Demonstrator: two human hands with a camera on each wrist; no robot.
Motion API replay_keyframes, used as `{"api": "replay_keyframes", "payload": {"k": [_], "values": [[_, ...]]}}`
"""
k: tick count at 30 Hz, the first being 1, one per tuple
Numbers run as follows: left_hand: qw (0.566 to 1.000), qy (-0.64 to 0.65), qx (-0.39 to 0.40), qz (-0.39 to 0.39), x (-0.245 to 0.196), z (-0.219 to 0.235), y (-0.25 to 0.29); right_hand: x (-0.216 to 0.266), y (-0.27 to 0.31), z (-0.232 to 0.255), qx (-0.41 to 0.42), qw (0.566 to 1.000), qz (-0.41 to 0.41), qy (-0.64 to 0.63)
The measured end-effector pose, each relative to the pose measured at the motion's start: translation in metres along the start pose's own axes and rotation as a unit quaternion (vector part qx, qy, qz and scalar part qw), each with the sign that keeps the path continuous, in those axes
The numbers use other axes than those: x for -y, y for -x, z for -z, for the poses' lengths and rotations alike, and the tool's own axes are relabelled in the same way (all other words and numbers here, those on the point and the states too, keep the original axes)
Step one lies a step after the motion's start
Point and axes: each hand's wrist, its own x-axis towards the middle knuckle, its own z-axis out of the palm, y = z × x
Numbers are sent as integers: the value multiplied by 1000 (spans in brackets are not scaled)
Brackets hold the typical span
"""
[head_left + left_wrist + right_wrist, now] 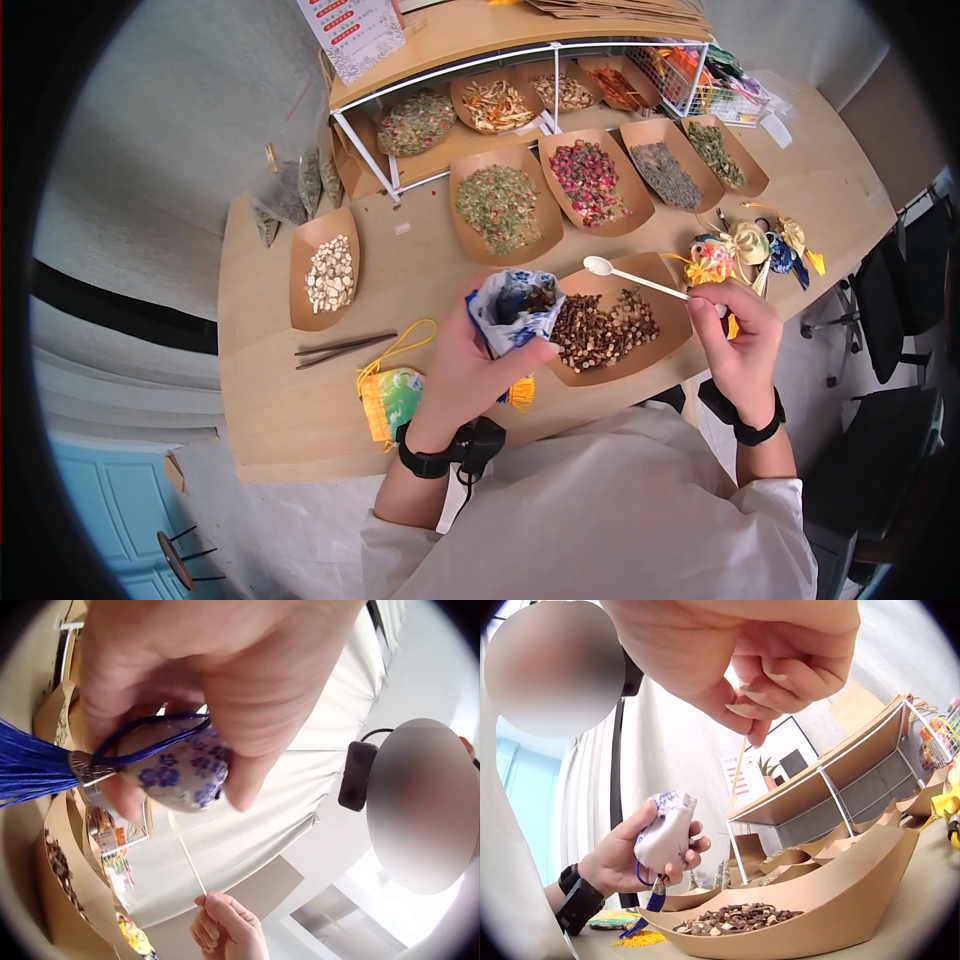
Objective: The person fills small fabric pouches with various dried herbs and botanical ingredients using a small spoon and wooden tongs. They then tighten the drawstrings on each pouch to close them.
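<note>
My left hand grips a small white sachet pouch with blue flowers, its mouth facing up. Dark dried herb shows inside the opening in the head view. A blue cord and a blue tassel hang from the pouch's lower end. Between thumb and fingers, my right hand pinches the handle of a pale spoon, its bowl pointing left toward the pouch. Below both hands lies a paper tray of brown dried herb pieces, partly covered by the left hand and pouch.
Paper trays of dried flowers and herbs line the back, some under a white-framed shelf. White slices fill a tray at left, near dark tweezers and a green-yellow pouch. Finished-looking sachets lie at right.
</note>
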Motion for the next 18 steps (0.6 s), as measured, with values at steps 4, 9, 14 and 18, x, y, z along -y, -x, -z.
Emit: {"api": "replay_keyframes", "payload": {"k": [4, 9, 14, 18], "values": [[974, 227, 17, -10, -2, -2, -3, -1, 5, 1, -4, 995, -12, -97], [947, 316, 50, -30, 8, 2, -5, 5, 7, -2, 33, 981, -56, -181], [990, 61, 71, -104, 1, -4, -3, 12, 9, 1, 72, 977, -59, -193], [978, -53, 75, -186, 13, -5, -5, 12, 8, 5, 91, 976, -57, -189]]}}
